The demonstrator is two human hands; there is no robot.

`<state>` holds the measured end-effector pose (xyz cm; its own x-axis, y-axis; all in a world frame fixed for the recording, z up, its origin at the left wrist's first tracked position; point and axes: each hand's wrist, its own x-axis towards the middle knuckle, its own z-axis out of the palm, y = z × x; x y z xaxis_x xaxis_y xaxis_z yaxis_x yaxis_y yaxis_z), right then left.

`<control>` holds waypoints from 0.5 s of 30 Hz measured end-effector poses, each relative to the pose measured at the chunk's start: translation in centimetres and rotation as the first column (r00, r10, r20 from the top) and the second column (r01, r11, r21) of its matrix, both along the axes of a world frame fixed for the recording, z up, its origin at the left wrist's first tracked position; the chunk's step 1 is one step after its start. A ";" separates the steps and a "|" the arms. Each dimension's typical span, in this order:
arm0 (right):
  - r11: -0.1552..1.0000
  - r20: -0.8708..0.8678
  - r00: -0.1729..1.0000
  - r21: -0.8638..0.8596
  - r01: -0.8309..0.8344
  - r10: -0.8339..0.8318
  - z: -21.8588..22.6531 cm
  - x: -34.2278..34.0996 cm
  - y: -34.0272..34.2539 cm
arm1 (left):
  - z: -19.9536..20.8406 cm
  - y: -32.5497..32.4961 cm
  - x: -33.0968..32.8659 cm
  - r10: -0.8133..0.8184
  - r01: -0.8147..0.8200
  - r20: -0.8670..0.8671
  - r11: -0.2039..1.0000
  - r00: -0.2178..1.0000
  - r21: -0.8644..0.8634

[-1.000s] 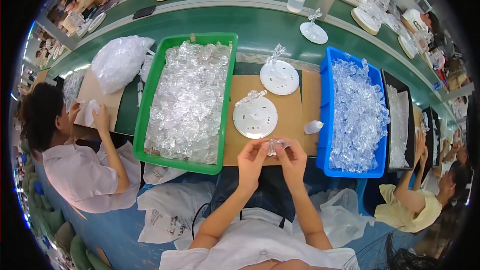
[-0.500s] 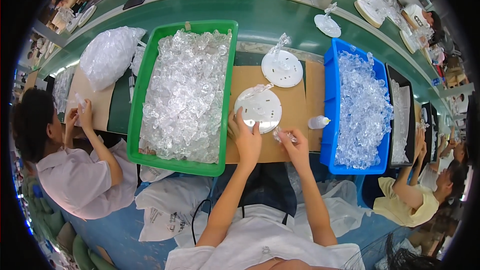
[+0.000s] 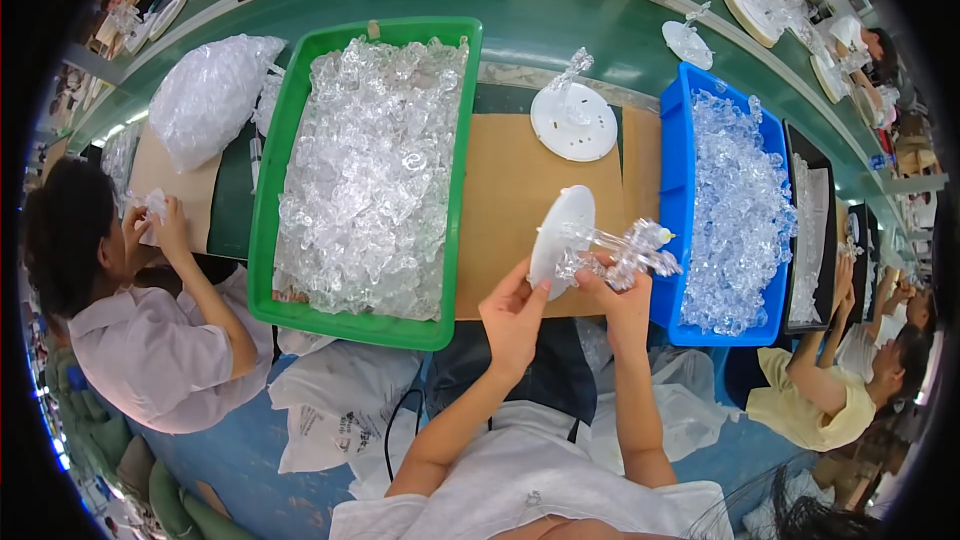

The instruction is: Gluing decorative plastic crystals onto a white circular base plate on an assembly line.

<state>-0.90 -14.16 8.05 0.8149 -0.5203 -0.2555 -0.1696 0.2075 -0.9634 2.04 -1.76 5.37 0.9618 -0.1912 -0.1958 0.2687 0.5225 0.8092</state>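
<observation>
My left hand (image 3: pixel 514 312) grips the lower edge of a white round disc (image 3: pixel 560 225), thumb on its face. The disc is tilted up on its edge above the cardboard, facing right. A clear plastic stem with branching, faceted pieces (image 3: pixel 638 246) sticks out from it to the right. My right hand (image 3: pixel 622 308) is closed, fingers pinching a small clear plastic piece (image 3: pixel 568 262) close to the disc's face. Whether this piece touches the disc is hard to make out. Farther back lies a second white disc (image 3: pixel 590 135) with a clear stem (image 3: pixel 572 70) standing up from it.
A green tray (image 3: pixel 462 170) heaped with clear plastic pieces stands left, a blue bin (image 3: pixel 672 180) of similar pieces right. Cardboard (image 3: pixel 500 175) covers the bench between them. A yellow tip (image 3: pixel 667 235) shows beside the bin. Co-workers sit on both sides.
The disc has been lifted off the cardboard and tipped onto its edge. My right hand has brought its clear piece up to the disc's face. The view has shifted slightly.
</observation>
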 end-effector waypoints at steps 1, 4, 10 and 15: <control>0.999 -0.008 1.000 -0.048 0.008 -0.008 0.3 -0.1 0.1 | 0.4 0.0 -0.4 0.001 -0.001 -0.004 1.000 1.000 -0.001; 0.997 -0.028 0.999 -0.079 0.023 -0.025 1.4 -0.3 0.3 | 1.6 -0.1 -0.8 -0.020 0.020 0.003 0.996 1.000 0.084; 0.993 -0.030 0.999 -0.114 0.012 -0.016 2.6 -0.2 0.6 | 1.0 0.4 -1.1 -0.063 0.057 0.044 0.989 0.997 0.134; 0.982 -0.061 0.998 -0.185 -0.034 0.023 2.8 -0.4 0.5 | 1.3 0.0 -1.1 -0.053 0.009 0.188 0.974 0.981 0.225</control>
